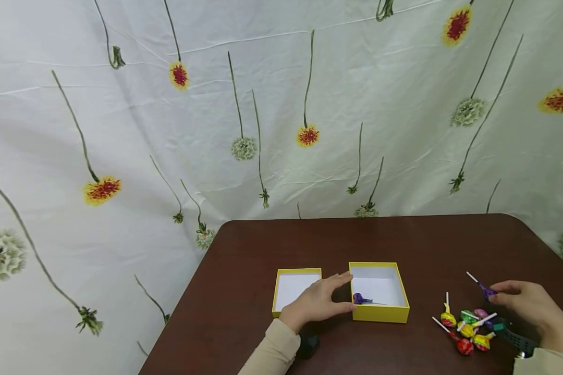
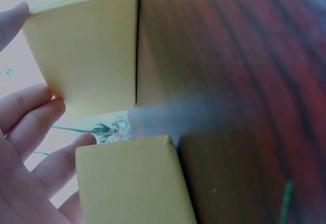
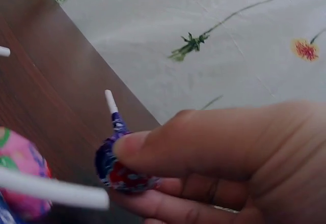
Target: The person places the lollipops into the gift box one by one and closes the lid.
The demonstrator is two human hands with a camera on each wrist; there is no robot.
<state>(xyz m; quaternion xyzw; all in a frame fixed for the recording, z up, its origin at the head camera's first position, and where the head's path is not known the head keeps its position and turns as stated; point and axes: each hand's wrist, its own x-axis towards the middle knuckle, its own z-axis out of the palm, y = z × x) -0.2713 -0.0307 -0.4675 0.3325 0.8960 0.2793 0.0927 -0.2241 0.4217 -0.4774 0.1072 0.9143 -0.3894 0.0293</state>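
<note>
A yellow box (image 1: pixel 381 313) with a white inside stands on the table, and one purple-wrapped lollipop (image 1: pixel 360 299) lies in it. My left hand (image 1: pixel 320 301) touches the left side of this box, thumb near the front corner and fairly straight fingers farther back. In the left wrist view the fingertips meet the edges of the box wall (image 2: pixel 86 56). Over to the right, my right hand (image 1: pixel 525 302) pinches another purple lollipop (image 3: pixel 114 165) by its wrapped head, white stick pointing away. Just left of that hand lies a pile of lollipops (image 1: pixel 466 329) in red, yellow, green and pink wrappers.
A shallower yellow-rimmed box part (image 1: pixel 297 270), white inside, sits left of the box, close to the left hand. The dark brown table (image 1: pixel 244 291) ends at a back edge before a white flowered cloth (image 1: pixel 272 172).
</note>
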